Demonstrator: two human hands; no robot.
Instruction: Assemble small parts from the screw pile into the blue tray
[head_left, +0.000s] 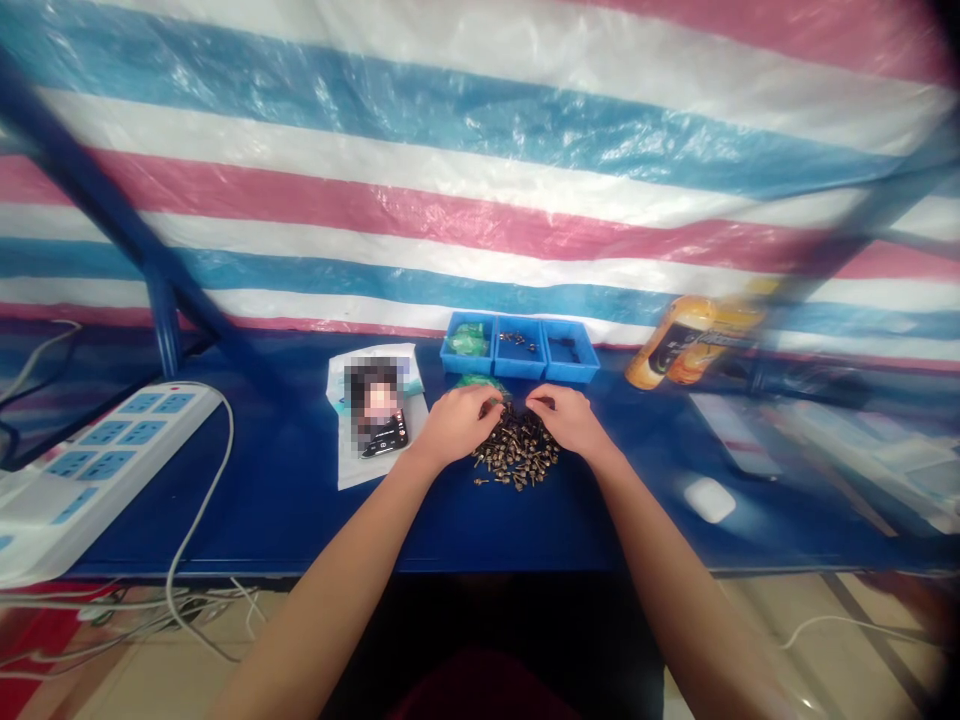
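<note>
A heap of several small brass-coloured metal parts (516, 452) lies on the blue table (285, 500). My left hand (455, 422) rests at the heap's left edge with its fingers curled in a pinch. My right hand (568, 418) sits at the heap's upper right, fingers also curled together. What either pinch holds is too small to make out. A bit of green plastic (478, 382) shows just behind my left hand.
Three blue bins (520, 348) stand behind the heap; one holds green bags, the others small parts. A phone on white paper (379, 418) lies to the left. A white power strip (90, 460) with cable is far left. A yellow bottle (679, 342) and white case (709, 499) are right.
</note>
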